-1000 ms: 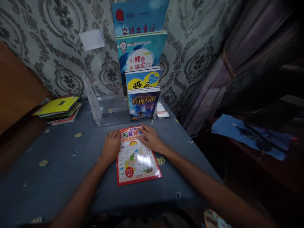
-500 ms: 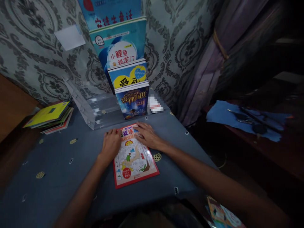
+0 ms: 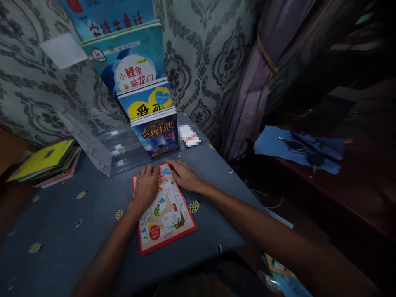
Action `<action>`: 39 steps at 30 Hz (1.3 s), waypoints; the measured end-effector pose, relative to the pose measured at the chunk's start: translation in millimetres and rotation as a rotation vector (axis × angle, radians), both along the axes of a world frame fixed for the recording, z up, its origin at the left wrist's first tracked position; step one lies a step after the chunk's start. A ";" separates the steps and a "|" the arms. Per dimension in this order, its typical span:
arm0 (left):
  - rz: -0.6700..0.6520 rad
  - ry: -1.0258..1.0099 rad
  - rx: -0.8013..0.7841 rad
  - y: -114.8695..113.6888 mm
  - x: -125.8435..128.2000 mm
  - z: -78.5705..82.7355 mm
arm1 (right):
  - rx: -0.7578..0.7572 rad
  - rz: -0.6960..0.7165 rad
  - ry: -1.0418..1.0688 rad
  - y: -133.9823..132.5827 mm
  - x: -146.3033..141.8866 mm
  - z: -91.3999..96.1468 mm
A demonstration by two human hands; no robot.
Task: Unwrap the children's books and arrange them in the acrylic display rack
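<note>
A red-bordered children's activity book [image 3: 168,214] lies flat on the table, its cover full of small coloured drawings. My left hand [image 3: 146,185] rests on the upper left of the cover, fingers stretched forward and hiding part of the title. At the upper right edge of the book is my right hand [image 3: 185,176], its fingers extended along that edge and the thumb beside the cover. Neither hand lifts the book. Just beyond them, a dark blue book [image 3: 159,134] stands at the front of a tiered row of books.
A clear plastic display stand [image 3: 95,152] stands left of the upright books. Farther left is a stack of books [image 3: 46,163] with a yellow one on top. On the right, tools lie on a blue cloth [image 3: 269,144]. A purple curtain [image 3: 244,103] hangs behind.
My left hand has slid inward over the book's title. My right hand has drawn back from the cover to its right edge. The whole view has shifted, so things appear farther left.
</note>
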State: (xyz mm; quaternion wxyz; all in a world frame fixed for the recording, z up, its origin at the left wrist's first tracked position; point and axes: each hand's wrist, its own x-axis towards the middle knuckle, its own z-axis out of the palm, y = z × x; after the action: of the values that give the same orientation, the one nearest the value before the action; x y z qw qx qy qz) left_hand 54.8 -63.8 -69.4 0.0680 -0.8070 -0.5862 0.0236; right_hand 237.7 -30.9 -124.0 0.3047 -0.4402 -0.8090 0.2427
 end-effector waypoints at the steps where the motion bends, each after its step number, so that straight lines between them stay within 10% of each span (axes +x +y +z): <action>1: -0.002 0.005 -0.005 0.4 1.4 -0.8 | -0.010 -0.004 0.004 0.8 0.3 0.1; 39: -0.237 -0.131 -0.023 -4.8 0.6 -11.5 | 0.079 0.004 0.131 11.8 0.6 -13.1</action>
State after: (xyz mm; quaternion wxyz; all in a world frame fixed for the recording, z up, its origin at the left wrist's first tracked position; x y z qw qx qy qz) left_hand 55.3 -68.6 -80.9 0.0223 -0.8711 -0.4896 -0.0306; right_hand 238.3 -19.2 -137.1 0.3739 -0.4091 -0.7972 0.2395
